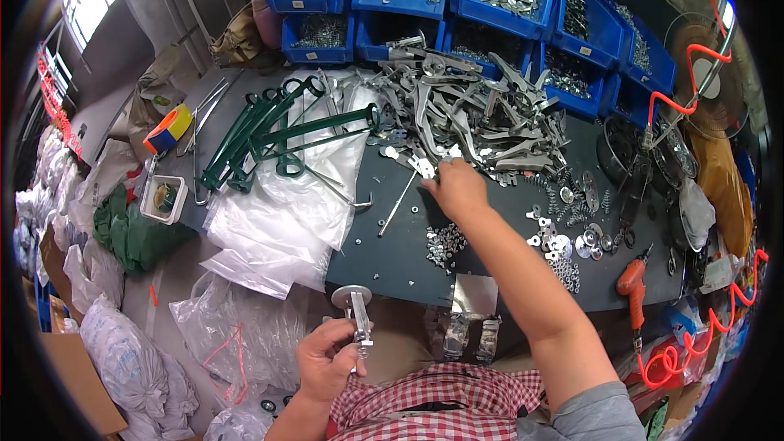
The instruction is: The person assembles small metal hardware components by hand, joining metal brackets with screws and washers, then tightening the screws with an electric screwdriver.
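Observation:
Near my body, my left hand [328,357] is closed around a metal fitting [360,318] with a round disc on top and a threaded end below. My right hand [460,189] reaches across the dark table to the near edge of a heap of grey metal levers [457,114]. Its fingers are bent inward among small shiny flat metal plates [425,168]; what they pinch is hidden. Left of that hand lies a thin metal rod [398,206]. A small pile of nuts [444,245] sits under my right forearm.
Blue bins [406,6] of small hardware line the back. Green metal frames [286,126] rest on plastic bags [278,229] at the left. Springs and washers [590,241] lie right of my forearm, near an orange power tool [632,286] with a coiled red hose [686,351].

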`<state>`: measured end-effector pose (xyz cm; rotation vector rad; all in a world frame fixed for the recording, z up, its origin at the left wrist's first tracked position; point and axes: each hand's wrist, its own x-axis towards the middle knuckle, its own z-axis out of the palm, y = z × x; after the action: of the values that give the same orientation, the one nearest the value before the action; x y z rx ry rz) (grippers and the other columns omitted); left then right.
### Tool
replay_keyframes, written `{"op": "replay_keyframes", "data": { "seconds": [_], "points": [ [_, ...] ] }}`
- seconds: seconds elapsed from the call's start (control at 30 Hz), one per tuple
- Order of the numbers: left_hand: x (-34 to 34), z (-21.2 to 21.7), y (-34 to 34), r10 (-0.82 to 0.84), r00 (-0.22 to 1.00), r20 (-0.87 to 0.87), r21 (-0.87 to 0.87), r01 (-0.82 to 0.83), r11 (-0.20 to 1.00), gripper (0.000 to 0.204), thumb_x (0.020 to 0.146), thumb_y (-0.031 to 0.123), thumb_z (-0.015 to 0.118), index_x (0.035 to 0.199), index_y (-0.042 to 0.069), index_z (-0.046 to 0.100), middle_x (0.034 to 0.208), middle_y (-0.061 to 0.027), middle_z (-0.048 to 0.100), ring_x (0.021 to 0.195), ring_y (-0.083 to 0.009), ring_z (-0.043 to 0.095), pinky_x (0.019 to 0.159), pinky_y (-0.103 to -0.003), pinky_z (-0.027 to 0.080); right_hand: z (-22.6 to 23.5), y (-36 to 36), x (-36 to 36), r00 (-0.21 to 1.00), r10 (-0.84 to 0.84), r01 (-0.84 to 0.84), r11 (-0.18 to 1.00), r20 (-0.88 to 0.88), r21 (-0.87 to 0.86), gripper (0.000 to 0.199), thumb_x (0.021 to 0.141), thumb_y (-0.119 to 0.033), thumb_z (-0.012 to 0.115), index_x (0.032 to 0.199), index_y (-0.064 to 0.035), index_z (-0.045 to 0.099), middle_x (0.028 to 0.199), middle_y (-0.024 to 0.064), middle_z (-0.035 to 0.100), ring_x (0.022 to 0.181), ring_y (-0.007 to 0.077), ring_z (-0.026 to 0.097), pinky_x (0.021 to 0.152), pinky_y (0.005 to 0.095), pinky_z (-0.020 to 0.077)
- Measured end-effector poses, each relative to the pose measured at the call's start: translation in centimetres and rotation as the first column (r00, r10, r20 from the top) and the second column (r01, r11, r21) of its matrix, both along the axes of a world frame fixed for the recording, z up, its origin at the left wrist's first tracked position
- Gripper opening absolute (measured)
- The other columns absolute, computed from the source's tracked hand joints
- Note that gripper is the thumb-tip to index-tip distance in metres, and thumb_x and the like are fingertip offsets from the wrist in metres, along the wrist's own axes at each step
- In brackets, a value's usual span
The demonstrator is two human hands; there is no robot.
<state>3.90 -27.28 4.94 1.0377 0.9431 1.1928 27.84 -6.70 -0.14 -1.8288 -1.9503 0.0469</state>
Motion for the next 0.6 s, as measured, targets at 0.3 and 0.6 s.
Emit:
{"op": "replay_keyframes", "data": {
  "seconds": [0.3, 0.6],
  "points": [
    [-0.6, -1.4, -0.9, 0.014, 0.999, -0.035, -0.048, -0.016, 0.999, 0.024, 0.076, -0.004, 0.053, 0.099, -0.007, 0.057, 0.095, -0.0135, 0.055, 0.055, -0.0124, 0.056, 0.047, -0.022, 0.047, 0.6, 0.9, 0.2, 0.978, -0.103, 0.052, 0.963, -0.183, -0.264, 0.019, 0.069, -0.02, 0.07, 0.082, -0.0075, 0.063, 0.09, 0.0115, 0.061, 0.085, 0.0301, 0.059, 0.073, 0.0391, 0.0466],
    [0.3, -2.1, -1.3, -0.007, 1.0, -0.002, -0.064, 0.007, 0.998, 0.028, 0.079, 0.014, 0.059, 0.099, -0.006, 0.057, 0.096, -0.014, 0.059, 0.049, -0.0127, 0.055, 0.043, -0.022, 0.046, 1.9, -2.6, 2.7, 0.974, 0.121, -0.07, 0.966, 0.192, -0.25, 0.014, 0.069, -0.014, 0.065, 0.082, -0.0096, 0.064, 0.091, 0.0076, 0.06, 0.09, 0.0263, 0.058, 0.075, 0.037, 0.0481]
  ]
}}
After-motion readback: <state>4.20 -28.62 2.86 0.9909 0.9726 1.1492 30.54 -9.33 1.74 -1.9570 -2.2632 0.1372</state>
